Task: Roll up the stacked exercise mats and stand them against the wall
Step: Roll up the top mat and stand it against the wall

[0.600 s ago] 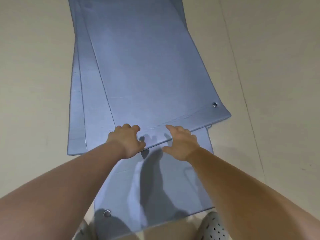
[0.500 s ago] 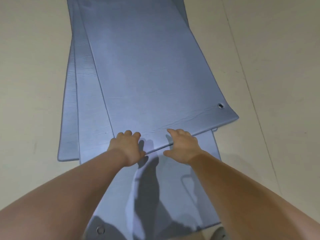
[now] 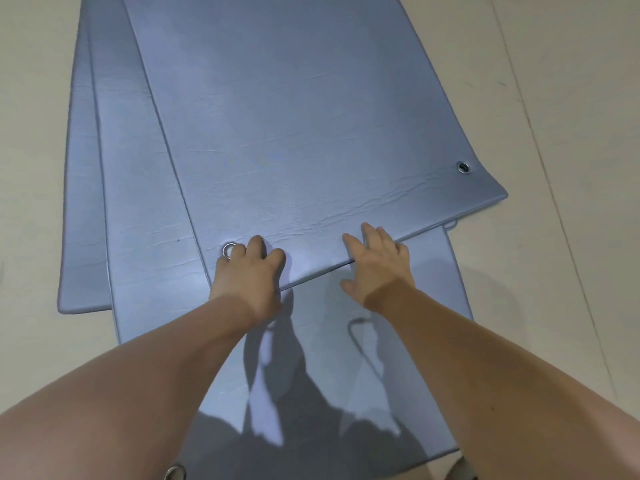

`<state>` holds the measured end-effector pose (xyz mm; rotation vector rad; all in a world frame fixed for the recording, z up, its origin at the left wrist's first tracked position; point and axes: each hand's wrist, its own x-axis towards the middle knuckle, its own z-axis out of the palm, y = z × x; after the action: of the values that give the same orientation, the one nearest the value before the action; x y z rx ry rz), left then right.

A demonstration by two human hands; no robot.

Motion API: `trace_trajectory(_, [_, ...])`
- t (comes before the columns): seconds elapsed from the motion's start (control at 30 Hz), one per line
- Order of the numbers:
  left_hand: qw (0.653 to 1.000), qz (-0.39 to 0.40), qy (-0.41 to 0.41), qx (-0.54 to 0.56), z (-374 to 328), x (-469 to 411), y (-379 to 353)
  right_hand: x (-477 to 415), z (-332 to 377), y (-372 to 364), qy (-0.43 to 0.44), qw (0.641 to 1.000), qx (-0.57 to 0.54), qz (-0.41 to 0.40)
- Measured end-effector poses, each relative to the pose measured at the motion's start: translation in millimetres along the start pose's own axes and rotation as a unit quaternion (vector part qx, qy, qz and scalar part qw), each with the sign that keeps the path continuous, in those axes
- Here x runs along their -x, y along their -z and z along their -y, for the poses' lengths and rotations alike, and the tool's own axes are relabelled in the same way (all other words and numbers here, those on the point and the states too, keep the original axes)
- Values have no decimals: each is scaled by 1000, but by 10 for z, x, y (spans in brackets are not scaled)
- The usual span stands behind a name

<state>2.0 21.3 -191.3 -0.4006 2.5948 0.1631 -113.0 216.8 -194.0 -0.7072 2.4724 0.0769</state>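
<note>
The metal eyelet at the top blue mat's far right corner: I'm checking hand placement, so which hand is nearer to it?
Right. The right hand rests on the top blue mat's near edge, apart from the metal eyelet; the left hand grips farther away, by the opposite corner.

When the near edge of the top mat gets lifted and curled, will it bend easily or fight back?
The top mat probably bends readily: its skin shows fine wrinkles near the edge under the left hand and right hand. Its rounded, raised edge suggests padding, so the roll may spring open. The smooth sheen hints it could slide on the mat below.
</note>
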Motion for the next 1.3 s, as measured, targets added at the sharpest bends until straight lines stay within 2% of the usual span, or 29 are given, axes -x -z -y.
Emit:
trace_trajectory(0.07, [1000,-15,-11,-16,-14,-99,-13,-98,-62,48,-17,998,-7,-56])
trace_trajectory(0.17, [1000,-8,-8,-12,-31,-143,-41,-164,-105,19,-27,997,17,-67])
trace_trajectory(0.33, [1000,0,-25,-4,-150,-42,38,-183,-102,-222,3,984,65,-167])
trace_trajectory(0.47, [998,-6,-5,-55,-69,16,313,-233,-82,-79,5,979,86,-186])
trace_trajectory(0.57, [997,-5,27,-71,221,239,458,-212,-130,154,-38,986,108,-122])
trace_trajectory(0.77, [990,-20,137,5,797,731,342,26,325,286,69,990,106,-58])
trace_trajectory(0.83, [992,-17,122,-20,861,865,219,148,485,271,75,987,134,-38])
trace_trajectory(0.9, [996,-50,62,-36,843,954,79,317,540,233,70,986,152,-9])
trace_trajectory(0.97, [996,-84,-12,-11,714,1001,-8,518,535,201,70,982,176,11])
trace_trajectory(1.03, [995,-84,-58,16,566,1040,-82,675,533,238,86,977,192,29])
trace_trajectory(1.17, [996,-32,-36,77,627,1094,-238,751,584,451,138,972,155,112])
trace_trajectory(1.3, [974,32,1,224,822,1029,-167,720,638,470,120,974,80,176])
